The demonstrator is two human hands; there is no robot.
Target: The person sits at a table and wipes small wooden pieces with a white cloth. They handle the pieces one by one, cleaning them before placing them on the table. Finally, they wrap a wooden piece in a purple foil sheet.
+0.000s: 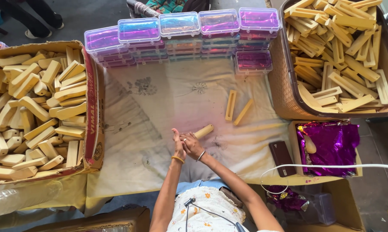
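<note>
**Both hands closed on one wooden stick**

The wooden stick [203, 131] sits in the grip of both hands over the cloth [159, 107]. Its long axis runs on a slant, the free rounded end pointing up and away to the right of the hands, the near end hidden inside the fingers. The right hand [193, 145] is curled shut around the lower part of it; the left hand [178, 141] presses against the right with the fingers mostly folded and one finger raised, and appears to share the hold, though the contact is partly hidden.

To do this well, I judge the grip should stay near the hidden end so the free end remains steady and in sight, with both wrists low over the cloth.

Just beyond the hands lie two loose sticks [237, 107], upright-slanted. Farther off stand stacked plastic cases [181, 34]. Left of the hands is a cardboard box [93, 111] of wooden pieces; right, a basket [284, 81] of more.
</note>
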